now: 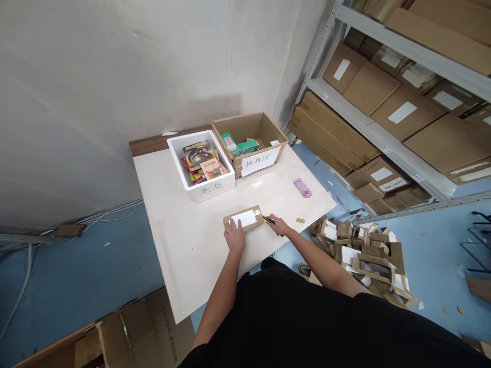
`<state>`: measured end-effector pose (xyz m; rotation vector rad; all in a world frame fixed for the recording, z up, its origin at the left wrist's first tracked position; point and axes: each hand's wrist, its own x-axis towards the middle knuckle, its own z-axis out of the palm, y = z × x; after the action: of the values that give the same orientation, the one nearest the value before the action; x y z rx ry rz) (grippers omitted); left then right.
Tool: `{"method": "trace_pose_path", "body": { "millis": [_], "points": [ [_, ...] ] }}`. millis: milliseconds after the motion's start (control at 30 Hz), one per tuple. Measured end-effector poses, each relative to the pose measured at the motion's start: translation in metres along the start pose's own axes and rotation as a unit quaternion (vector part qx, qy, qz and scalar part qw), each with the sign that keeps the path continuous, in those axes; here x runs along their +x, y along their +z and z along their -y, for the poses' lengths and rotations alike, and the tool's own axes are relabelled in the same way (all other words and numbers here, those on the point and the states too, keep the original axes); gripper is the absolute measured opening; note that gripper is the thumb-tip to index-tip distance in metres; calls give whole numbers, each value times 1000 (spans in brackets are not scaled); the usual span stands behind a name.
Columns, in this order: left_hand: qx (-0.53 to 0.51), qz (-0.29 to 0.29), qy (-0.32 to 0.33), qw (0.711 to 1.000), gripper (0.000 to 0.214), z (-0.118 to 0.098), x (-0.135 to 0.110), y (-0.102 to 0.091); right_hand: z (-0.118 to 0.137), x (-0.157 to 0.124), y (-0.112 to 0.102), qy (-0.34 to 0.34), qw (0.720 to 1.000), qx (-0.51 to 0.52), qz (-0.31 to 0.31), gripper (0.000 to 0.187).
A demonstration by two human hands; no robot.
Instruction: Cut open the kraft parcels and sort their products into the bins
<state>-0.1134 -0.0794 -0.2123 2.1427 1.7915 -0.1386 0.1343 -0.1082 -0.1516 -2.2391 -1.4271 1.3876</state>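
Black cloth of the person's shirt [330, 317] fills the nearest part of the view, with both forearms reaching past it to the bench [169, 220]. A small cardboard box [243, 215] lies flat near the bench's front edge, a white label [248, 219] on top. The left grip [235, 236] is spread over its left end, fingers pressing rather than clenched. The right grip [279, 225] is closed round a yellow-and-black cutter [267, 220], its tip at the box's right end.

The box is probably light and fairly stiff, its taped faces a little slick; its contents are hidden, so fragility cannot be told. The long sides look the best place to take hold, well clear of the blade.

Behind it, a white foam bin [210, 191] holds books [199, 154] piled loosely. Touching or just beside it, an uncovered carton [229, 170] with a handwritten sheet [261, 161] contains green packets [247, 147], mostly toward its left side.
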Motion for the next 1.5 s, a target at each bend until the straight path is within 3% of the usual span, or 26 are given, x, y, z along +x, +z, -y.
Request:
{"method": "trace_pose_path", "body": {
  "millis": [100,267,367,467,567,700,867,967,1067,1167,1233,1333,1500],
  "points": [
    [-7,10,1,1000,64,1,0,-4,-9,-5,2,-2,1000,5,-8,35],
    [-21,25,0,999,66,8,18,-24,-9,-5,38,50,988,-5,-146,51],
    [-30,28,-6,999,62,18,33,-36,7,5,65,59,987,-35,-143,75],
    [-27,60,10,998,61,30,39,-40,26,24,76,51,989,-25,-137,90],
    [-24,65,-30,997,65,30,31,-36,43,53,64,53,989,-17,-140,96],
    [-38,70,-118,990,76,8,3,-20,71,104,33,41,991,-24,-127,104],
    [-156,136,-47,977,60,-34,-28,3,93,138,0,-23,994,-30,-106,103],
    [-151,81,-55,984,56,-46,-21,-3,71,129,-14,-65,989,-15,-134,92],
    [-80,39,-44,995,69,-52,8,-22,29,106,-19,-74,983,-14,-166,87],
    [0,63,30,998,93,-58,40,-35,-9,86,-11,-66,988,-39,-135,88],
    [33,88,41,995,105,-66,53,-34,-24,81,-4,-65,992,-45,-101,91],
    [48,107,-28,993,113,-84,56,-20,-29,90,-5,-61,995,-30,-79,98],
    [57,103,-128,985,104,-122,35,-2,-14,114,-41,-53,994,-38,-88,105]
  ]
}}
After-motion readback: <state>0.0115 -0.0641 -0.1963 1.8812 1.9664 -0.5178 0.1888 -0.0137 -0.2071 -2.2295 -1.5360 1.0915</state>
